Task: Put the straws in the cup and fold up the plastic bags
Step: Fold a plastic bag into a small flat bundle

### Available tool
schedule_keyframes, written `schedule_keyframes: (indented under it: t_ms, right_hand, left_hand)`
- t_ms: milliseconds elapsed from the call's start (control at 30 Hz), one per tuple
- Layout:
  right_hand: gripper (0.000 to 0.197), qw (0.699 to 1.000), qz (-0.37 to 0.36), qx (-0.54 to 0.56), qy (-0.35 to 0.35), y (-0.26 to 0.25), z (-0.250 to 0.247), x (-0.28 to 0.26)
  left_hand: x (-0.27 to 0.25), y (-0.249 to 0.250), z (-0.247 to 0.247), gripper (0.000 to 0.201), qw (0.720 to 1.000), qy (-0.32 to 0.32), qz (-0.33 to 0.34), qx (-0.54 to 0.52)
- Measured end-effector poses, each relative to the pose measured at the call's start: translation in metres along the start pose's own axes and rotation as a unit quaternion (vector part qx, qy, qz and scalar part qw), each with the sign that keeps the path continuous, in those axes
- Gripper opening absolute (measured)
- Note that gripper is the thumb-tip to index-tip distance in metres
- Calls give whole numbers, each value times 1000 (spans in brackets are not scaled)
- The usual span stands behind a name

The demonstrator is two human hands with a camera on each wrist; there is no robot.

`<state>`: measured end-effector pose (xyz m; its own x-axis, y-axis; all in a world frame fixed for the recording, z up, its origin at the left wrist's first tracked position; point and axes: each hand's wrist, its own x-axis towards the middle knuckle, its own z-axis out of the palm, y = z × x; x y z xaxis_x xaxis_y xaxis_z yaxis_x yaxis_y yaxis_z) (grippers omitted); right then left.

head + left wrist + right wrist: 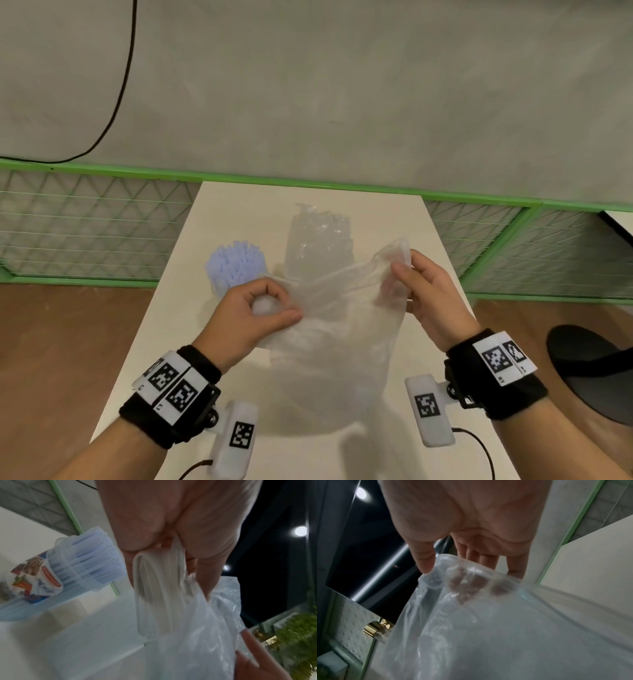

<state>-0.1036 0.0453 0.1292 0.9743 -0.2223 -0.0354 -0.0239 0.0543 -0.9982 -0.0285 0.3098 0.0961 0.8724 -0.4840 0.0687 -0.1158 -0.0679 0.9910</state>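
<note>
A thin clear plastic bag (335, 329) hangs stretched between both hands above the white table (219, 219). My left hand (263, 308) pinches its left handle (154, 588) between thumb and curled fingers. My right hand (407, 277) pinches the bag's right handle, fingers showing through the film (467, 586). A clear cup (236, 270) packed with pale blue straws (96, 562) stands upright just beyond my left hand. A second clear bag (318, 243) lies crumpled on the table behind the held one.
A green-framed mesh fence (85, 222) runs behind the table. A black cable (120, 89) hangs on the wall at left. A dark round seat (592, 370) sits at the right, over a brown floor (61, 359).
</note>
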Motion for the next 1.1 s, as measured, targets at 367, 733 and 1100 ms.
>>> schedule_keyframes:
  t_ms: [367,733,1100]
  right_hand:
    - [18,991,-121,-60,15,-21,16,9]
    - [17,977,-153,-138,62,-34,16,10]
    - [16,975,-158,-137,73,-41,-19,2]
  left_hand:
    - [12,41,-2,32,978,-199,-56,26]
    - [5,64,14,13,963,-265,-14,42]
    - [12,62,-10,10,934,-219,19,282]
